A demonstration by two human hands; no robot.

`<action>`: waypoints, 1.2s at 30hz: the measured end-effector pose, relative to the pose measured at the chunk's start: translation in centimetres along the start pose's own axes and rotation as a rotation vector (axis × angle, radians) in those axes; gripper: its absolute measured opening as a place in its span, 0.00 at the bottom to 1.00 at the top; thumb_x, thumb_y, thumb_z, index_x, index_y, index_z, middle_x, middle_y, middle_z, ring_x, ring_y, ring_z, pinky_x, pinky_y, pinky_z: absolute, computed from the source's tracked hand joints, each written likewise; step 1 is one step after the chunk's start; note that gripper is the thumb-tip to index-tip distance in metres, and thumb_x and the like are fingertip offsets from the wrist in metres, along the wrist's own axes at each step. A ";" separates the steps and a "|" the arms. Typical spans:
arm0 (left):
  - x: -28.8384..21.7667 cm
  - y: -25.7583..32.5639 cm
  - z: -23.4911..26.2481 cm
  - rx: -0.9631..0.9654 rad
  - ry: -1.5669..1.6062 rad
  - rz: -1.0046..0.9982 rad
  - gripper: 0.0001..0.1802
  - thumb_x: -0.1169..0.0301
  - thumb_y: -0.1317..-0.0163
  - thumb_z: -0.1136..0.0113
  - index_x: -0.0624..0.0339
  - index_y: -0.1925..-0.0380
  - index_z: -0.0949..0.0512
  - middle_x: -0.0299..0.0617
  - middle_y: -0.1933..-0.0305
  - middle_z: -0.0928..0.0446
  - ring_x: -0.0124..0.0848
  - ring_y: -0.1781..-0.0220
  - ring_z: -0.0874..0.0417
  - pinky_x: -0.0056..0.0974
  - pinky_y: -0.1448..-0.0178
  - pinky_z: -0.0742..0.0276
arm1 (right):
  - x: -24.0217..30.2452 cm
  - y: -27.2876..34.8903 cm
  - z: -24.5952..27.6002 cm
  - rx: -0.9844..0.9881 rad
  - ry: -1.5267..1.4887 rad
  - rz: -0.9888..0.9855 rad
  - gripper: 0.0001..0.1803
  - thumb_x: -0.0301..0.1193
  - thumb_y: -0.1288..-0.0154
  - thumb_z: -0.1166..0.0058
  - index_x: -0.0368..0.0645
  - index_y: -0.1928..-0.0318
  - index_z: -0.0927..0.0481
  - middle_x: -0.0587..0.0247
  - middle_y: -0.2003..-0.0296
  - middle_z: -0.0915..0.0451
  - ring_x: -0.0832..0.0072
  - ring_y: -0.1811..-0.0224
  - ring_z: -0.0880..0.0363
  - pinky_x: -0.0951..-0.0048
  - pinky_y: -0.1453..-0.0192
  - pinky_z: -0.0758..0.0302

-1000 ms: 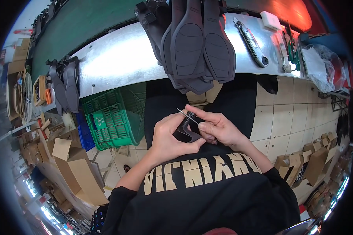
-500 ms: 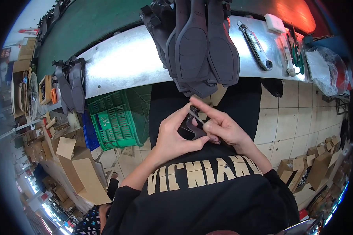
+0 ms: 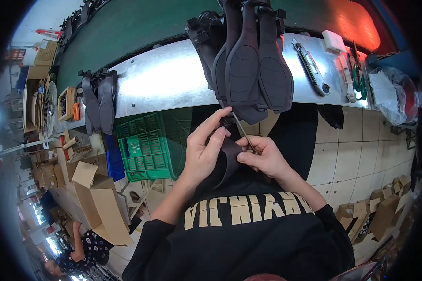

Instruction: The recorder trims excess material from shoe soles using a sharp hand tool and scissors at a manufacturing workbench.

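Observation:
Close to my body, my left hand [image 3: 205,149] is closed on a dark brown sandal [image 3: 230,157], its curved strap hanging below the fingers. Near the fingertips is a small dark part like a buckle, mostly hidden. My right hand [image 3: 266,158] grips a thin metal rod-like tool [image 3: 241,124], which slants up toward my left forefinger; its tip is beside the strap end. The right fingers also lie against the sandal's edge. Just beyond both hands, a bunch of dark sandals [image 3: 243,70] overhangs the bench edge, soles facing me.
On the metal bench [image 3: 164,77] lie a utility knife [image 3: 311,68], green-handled scissors [image 3: 359,82], a white block [image 3: 333,41] and more sandals [image 3: 100,103]. A green crate [image 3: 143,147] stands below left, near an open carton [image 3: 105,206]. Another person [image 3: 86,246] is at lower left.
My left fingers have shifted up, from around the sandal to pinching near its strap end. The tool now points more upward and shows more of its length. The other person is more in view.

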State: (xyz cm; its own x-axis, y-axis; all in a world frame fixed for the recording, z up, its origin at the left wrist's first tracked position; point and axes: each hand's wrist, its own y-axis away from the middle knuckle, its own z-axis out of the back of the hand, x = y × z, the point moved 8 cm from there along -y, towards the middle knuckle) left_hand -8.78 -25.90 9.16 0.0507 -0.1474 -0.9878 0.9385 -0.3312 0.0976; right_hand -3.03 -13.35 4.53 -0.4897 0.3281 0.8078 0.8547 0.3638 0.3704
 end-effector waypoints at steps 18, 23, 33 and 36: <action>4.7 -0.8 -0.1 0.077 0.415 0.225 0.22 0.75 0.31 0.45 0.67 0.38 0.28 0.48 0.49 0.19 0.28 0.53 0.18 0.32 0.45 0.24 | -3.4 -0.4 0.0 0.014 -0.406 -0.152 0.10 0.33 0.33 0.38 0.42 0.67 0.24 0.74 0.79 0.26 0.89 0.85 0.32 0.86 0.82 0.39; 5.3 -0.7 0.0 0.070 0.429 0.274 0.22 0.75 0.31 0.44 0.67 0.38 0.28 0.49 0.49 0.18 0.29 0.53 0.17 0.33 0.45 0.23 | -3.7 -0.4 0.1 0.022 -0.418 -0.150 0.10 0.33 0.33 0.38 0.42 0.67 0.24 0.74 0.78 0.26 0.89 0.85 0.32 0.86 0.82 0.39; 6.0 -0.2 0.1 -0.024 0.470 0.270 0.16 0.77 0.33 0.45 0.68 0.47 0.22 0.50 0.55 0.17 0.29 0.60 0.16 0.33 0.51 0.20 | -3.8 -0.3 -0.1 0.046 -0.375 -0.152 0.10 0.32 0.32 0.40 0.42 0.66 0.25 0.75 0.79 0.28 0.89 0.84 0.33 0.86 0.80 0.38; 6.3 0.0 0.4 -0.074 0.478 0.270 0.14 0.78 0.34 0.46 0.68 0.50 0.21 0.51 0.57 0.16 0.29 0.62 0.16 0.33 0.53 0.19 | -3.5 -0.2 -0.3 0.043 -0.359 -0.127 0.09 0.31 0.32 0.40 0.42 0.67 0.26 0.75 0.79 0.28 0.89 0.84 0.33 0.86 0.80 0.38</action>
State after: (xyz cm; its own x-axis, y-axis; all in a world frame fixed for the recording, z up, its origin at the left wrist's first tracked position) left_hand -8.57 -27.21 2.94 0.4260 0.2275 -0.8757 0.8913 -0.2716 0.3631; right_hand -1.40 -14.88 1.75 -0.6271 0.5599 0.5415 0.7789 0.4552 0.4314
